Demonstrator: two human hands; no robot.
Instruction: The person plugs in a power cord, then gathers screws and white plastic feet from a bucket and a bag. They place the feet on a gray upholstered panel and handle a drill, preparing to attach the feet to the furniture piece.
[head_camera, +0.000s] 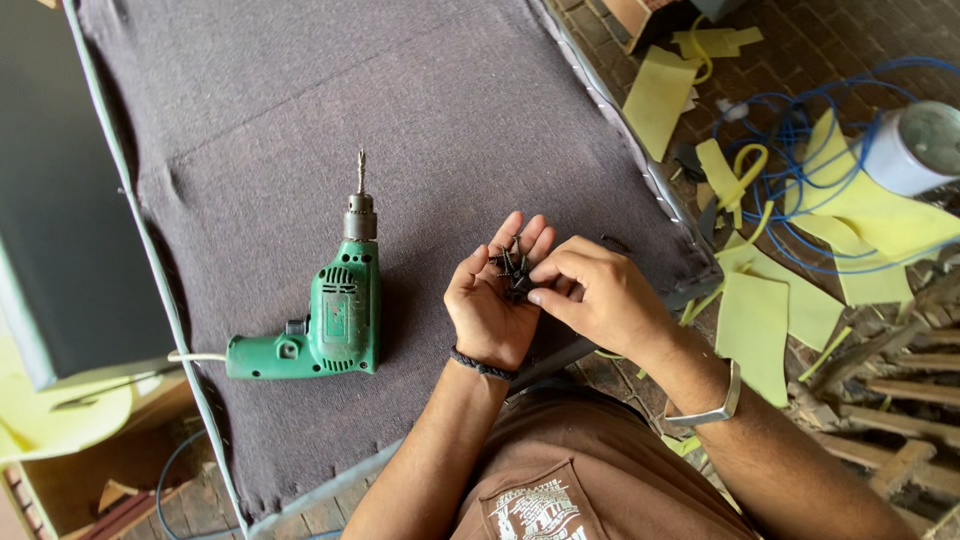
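Note:
My left hand (490, 305) is held palm up over a dark fabric-covered panel (400, 120) and cups several small black screws (512, 268). My right hand (598, 297) reaches in from the right, and its thumb and fingers pinch at the screws in the left palm. A green electric drill (330, 322) with a bit in its chuck lies flat on the fabric to the left of my left hand, bit pointing away from me. A dark band is on my left wrist and a metal bracelet on my right.
Yellow foam scraps (775, 310) and a tangle of blue cable (800, 130) lie on the brick floor at the right, near a white cylinder (915, 150). Wooden slats (900, 400) lie at the lower right. A dark panel (60, 220) stands at the left.

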